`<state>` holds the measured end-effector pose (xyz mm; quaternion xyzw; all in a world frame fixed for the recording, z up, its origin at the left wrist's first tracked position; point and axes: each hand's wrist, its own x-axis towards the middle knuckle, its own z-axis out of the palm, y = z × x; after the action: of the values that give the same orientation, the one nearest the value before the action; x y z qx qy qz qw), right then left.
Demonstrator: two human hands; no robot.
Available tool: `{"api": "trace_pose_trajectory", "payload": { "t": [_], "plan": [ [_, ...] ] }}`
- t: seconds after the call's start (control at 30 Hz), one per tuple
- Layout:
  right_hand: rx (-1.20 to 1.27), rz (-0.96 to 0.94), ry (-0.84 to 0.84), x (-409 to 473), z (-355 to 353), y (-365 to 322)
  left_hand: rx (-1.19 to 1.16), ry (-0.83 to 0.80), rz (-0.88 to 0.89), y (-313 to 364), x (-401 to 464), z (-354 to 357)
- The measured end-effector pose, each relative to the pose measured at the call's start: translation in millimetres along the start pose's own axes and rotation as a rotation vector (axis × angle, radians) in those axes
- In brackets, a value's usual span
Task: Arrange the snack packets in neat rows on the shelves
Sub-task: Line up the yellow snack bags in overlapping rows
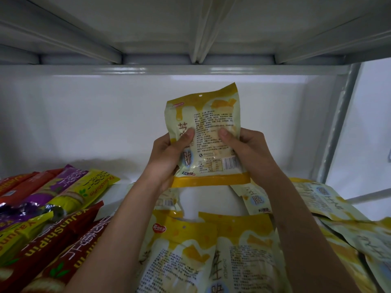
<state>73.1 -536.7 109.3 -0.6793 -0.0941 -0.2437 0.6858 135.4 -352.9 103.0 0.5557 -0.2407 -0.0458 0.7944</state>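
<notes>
White metal back panel behind fingers; ribbed grey shelf underside above them; grey steel upright right; dim light.

Light: I see dim, cool, even | Shadow: soft on back wall | Edges: wide-angle bowing | Focus: lower corners soft

Long packets — "YaJunShiPin".

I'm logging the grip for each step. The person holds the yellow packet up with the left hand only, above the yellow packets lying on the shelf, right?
Not quite: both hands hold it. The head view shows the left hand and right hand gripping the yellow packet above those on the shelf.
</notes>
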Motion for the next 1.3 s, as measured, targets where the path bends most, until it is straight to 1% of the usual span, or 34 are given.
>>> {"api": "trace_pose_trajectory", "payload": {
  "t": [0.13,0.27,0.4,0.5,0.57,0.7,0.83,0.97,1.03,1.17,1.3],
  "plan": [
    [-0.171,-0.029,0.064,1.1,0.2,3.0,0.003,-0.002,0.009,0.2,0.6,-2.2],
    [-0.226,-0.055,0.086,2.3,1.6,5.5,-0.002,-0.018,0.045,-0.6,1.3,-3.3],
    [-0.159,-0.023,0.043,1.6,0.7,3.9,0.014,-0.042,0.073,0.2,2.2,-6.2],
    [-0.107,-0.023,-0.029,0.6,0.3,2.6,0.102,-0.011,0.126,-1.7,4.0,-4.8],
    [-0.074,-0.045,-0.014,0.6,1.4,2.5,0.148,-0.007,0.144,-2.5,3.3,-3.0],
    [-0.022,-0.041,0.043,0.9,2.1,3.0,0.076,-0.054,0.093,-0.8,1.7,-2.4],
    [-0.007,0.003,-0.033,0.5,0.8,-1.6,-0.042,-0.063,0.065,0.4,1.4,-2.8],
    [0.008,0.021,-0.085,-0.9,-0.1,-2.2,-0.03,-0.054,0.11,-3.9,2.8,-2.6],
    [0.018,0.015,-0.072,-0.7,1.0,-0.8,-0.005,-0.046,0.132,-5.3,3.9,-1.8],
    [-0.049,-0.009,0.012,4.4,2.2,5.3,0.032,-0.041,0.146,-7.4,5.8,-1.2],
    [-0.012,0.015,0.032,3.4,2.1,5.4,0.055,-0.083,0.168,-7.4,5.9,0.8]
  ]
}}
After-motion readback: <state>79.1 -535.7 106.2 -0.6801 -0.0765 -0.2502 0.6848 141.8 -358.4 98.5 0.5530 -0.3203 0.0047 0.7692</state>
